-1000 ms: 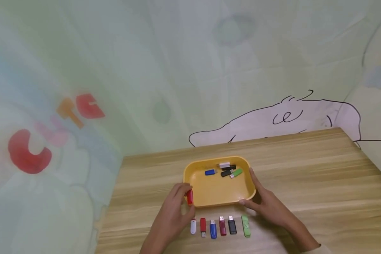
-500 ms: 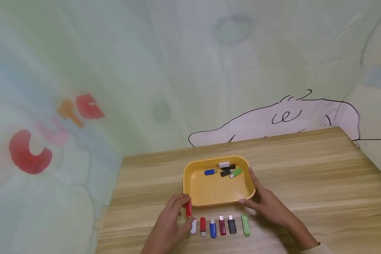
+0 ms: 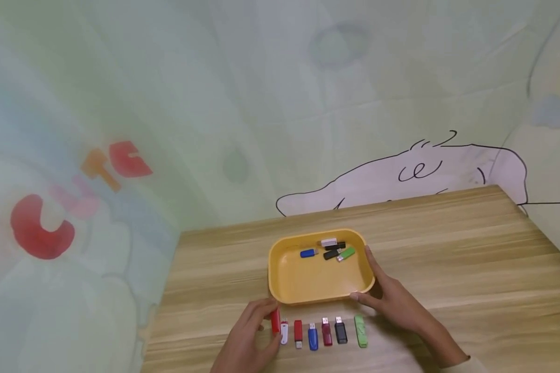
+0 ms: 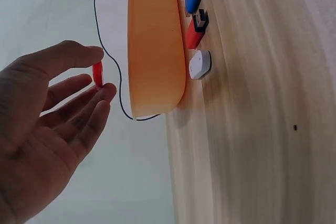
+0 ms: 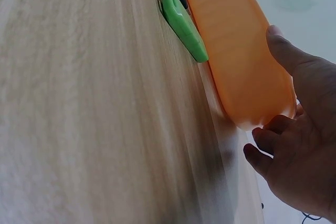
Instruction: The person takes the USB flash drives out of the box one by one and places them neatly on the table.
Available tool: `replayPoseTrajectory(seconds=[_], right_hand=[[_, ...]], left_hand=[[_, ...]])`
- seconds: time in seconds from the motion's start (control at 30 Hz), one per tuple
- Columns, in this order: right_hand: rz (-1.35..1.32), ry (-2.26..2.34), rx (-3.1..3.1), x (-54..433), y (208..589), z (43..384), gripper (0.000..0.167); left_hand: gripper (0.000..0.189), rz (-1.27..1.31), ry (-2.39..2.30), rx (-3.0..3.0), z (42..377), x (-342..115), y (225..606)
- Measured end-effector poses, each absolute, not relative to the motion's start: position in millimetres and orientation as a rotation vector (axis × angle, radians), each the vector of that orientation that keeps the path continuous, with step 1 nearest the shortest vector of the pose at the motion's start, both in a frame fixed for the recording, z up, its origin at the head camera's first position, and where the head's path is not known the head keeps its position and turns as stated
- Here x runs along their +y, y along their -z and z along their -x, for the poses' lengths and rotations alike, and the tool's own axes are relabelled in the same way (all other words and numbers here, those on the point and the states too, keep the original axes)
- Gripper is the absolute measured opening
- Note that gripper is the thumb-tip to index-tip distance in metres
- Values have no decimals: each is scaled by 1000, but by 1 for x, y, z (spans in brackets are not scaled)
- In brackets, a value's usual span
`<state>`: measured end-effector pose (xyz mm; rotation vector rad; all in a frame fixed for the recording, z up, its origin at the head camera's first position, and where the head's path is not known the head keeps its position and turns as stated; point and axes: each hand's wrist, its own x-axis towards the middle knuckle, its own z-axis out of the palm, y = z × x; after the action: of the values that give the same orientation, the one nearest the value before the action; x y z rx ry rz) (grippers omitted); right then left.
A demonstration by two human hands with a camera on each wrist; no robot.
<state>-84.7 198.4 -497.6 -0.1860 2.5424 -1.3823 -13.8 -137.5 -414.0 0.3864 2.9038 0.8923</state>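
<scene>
My left hand [image 3: 248, 338] pinches a red USB stick [image 3: 275, 321] between thumb and fingers, beside the left end of a row of USB sticks. In the left wrist view the red stick is held above the table, apart from the yellow tray [image 3: 308, 290]. The row's sticks are white [image 3: 284, 332], red [image 3: 298, 331], blue [image 3: 313, 338], dark red [image 3: 326, 332], black [image 3: 340, 331] and green [image 3: 361, 331]. My right hand [image 3: 399, 303] grips the tray's right front corner; in the right wrist view its thumb lies at the rim and its fingers curl by the end wall.
Inside the tray, towards the back, lie a blue stick [image 3: 309, 253], a white stick [image 3: 328, 242], a green stick [image 3: 346, 254] and black ones [image 3: 331, 254]. The wooden table [image 3: 448, 248] meets a printed curtain [image 3: 242, 103] at the back and left.
The left hand has moved from the tray's left front corner towards the front, bringing the red USB stick down beside the white one. The right hand and tray stay in place.
</scene>
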Motion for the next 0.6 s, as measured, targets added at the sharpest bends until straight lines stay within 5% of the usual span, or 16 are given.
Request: replayPoseTrajectory(seconds=[0.6], right_hand=[[204,1369,2570,201,499,84,115]], left_hand=[[51,-522,-974,2796,-2,-158,443]])
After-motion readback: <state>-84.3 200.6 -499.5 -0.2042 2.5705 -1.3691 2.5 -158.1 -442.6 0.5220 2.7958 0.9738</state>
